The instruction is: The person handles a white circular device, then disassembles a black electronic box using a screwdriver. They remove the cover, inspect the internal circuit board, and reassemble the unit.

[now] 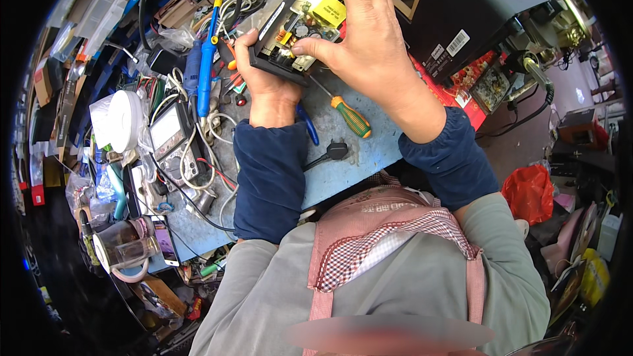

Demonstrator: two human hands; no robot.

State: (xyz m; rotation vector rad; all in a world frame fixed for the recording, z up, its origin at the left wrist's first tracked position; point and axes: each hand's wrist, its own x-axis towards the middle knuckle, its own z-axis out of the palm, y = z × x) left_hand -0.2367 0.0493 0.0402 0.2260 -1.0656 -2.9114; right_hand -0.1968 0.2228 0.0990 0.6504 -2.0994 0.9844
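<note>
My left hand (pixel 271 94) is wrapped round a black plastic case (pixel 280 71) from its near left side. Within the case lies an exposed circuit board (pixel 300 29), crowded with components and a yellow-wrapped block. My right hand (pixel 369 46) reaches over from the right, its thumb pressed on the board and its long fingers along the far right side. Those fingertips run to the picture's upper edge. Below the case, a screwdriver (pixel 351 117) with a green and orange handle lies on the blue worktop (pixel 369 158). A blue tool handle (pixel 307 125) shows beside my left sleeve.
Near the front edge lies a black plug (pixel 336 151) on its cord. Leftward are a multimeter (pixel 173 135), tangled cables, a blue pen-shaped tool (pixel 208 66), a white round container (pixel 125 120) and a glass jug (pixel 125 244). A large black housing (pixel 455 20) stands at the right.
</note>
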